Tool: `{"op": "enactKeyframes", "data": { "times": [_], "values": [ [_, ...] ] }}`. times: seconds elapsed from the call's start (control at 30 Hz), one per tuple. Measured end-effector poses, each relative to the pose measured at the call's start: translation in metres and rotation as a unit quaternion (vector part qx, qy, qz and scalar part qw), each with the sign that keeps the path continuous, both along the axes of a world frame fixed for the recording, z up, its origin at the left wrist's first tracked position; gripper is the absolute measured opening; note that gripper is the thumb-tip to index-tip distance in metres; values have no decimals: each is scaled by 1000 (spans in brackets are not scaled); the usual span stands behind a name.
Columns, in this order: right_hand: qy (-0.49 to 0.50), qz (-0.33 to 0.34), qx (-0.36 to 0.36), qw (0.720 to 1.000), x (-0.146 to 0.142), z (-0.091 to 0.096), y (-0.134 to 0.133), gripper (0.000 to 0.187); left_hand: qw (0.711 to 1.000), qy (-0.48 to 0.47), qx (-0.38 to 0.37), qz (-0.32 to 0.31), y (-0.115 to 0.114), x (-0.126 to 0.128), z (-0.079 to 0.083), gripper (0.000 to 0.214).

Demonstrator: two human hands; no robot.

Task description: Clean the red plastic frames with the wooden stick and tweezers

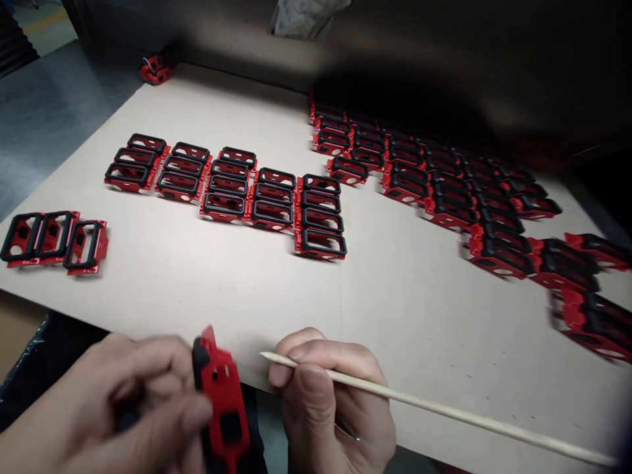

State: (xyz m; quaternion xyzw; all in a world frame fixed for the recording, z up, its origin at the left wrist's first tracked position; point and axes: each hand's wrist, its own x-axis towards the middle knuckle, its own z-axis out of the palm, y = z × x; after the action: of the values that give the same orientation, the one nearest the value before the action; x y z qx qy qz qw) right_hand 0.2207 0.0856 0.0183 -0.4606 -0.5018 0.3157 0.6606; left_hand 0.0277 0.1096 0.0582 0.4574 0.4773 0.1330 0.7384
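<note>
My left hand [111, 401] clamps a red plastic part [223, 395] upright at bottom centre (a firm, close hold); my right hand [330, 401] pinches a thin wooden stick [434, 411] narrowly. A slipping stick tip could scratch that part, which looks bright red with a black rim.

The left hand [113, 401] partly hides the red frame [224, 395].

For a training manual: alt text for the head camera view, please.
The left hand holds a red-and-black plastic frame, the right hand a pointed wooden stick, at a beige board's edge. Matching frames lie on it in rows.
</note>
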Motion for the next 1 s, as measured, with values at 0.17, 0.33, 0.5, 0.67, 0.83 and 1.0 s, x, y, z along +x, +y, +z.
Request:
{"op": "enactKeyframes", "data": {
  "times": [0.17, 0.33, 0.5, 0.67, 0.83, 1.0],
  "values": [
    [-47, 72, 19, 996, 4, 2, 0, 14, 999, -15, -14, 36, 21, 6, 4, 42],
    [-102, 100, 15, 990, 5, 2, 3, 17, 1000, -2, -1, 22, 25, 5, 0, 45],
    [-101, 99, 24, 990, 4, -1, 6, 18, 1000, 0, -10, 8, 29, 7, 1, 45],
    [-98, 78, 7, 992, 3, 1, 1, 18, 999, -12, -18, 35, 28, 6, -3, 41],
    [-107, 84, -9, 991, 2, 3, -2, 16, 999, -26, -19, 38, 27, 6, -5, 40],
    [-116, 87, -12, 989, 1, 3, -1, 15, 999, -29, -20, 40, 28, 8, -3, 38]
  ]
}}
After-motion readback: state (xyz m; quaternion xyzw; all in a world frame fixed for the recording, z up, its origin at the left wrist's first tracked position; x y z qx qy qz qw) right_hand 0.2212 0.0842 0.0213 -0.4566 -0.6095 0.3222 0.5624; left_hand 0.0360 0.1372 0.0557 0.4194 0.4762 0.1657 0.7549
